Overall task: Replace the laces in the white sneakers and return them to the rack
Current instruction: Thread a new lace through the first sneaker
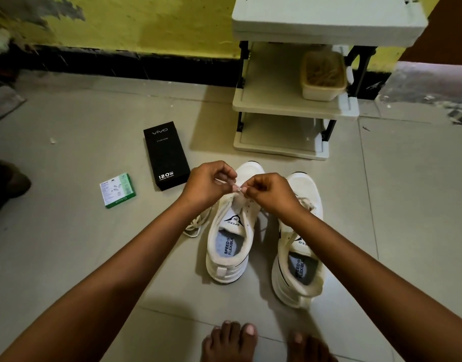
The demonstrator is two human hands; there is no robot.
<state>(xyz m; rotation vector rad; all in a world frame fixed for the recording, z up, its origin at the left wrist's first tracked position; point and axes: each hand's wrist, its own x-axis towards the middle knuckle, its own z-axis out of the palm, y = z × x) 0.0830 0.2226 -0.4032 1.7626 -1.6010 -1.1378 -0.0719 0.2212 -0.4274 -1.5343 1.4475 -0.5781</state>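
Both grips, your left hand (207,184) and right hand (270,192), pinch the lace (239,188) over the left sneaker (231,231) on the floor (94,244); probably at an eyelet. Loosen and it slips free.

Tiled floor (67,257): two white sneakers (231,231), loose lace (195,226), black vivo box (165,155), green box (117,190), shelf rack (290,105).

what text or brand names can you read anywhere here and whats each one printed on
"vivo": top of the black box
"120W": bottom of the black box; the small lines near it are too small to read
"SPEED": tongue of the left sneaker
"SPEED FLEXIBLE": insole of the left sneaker
"SPEED FLEXIBLE": insole of the right sneaker
Green and white box: print too small to read
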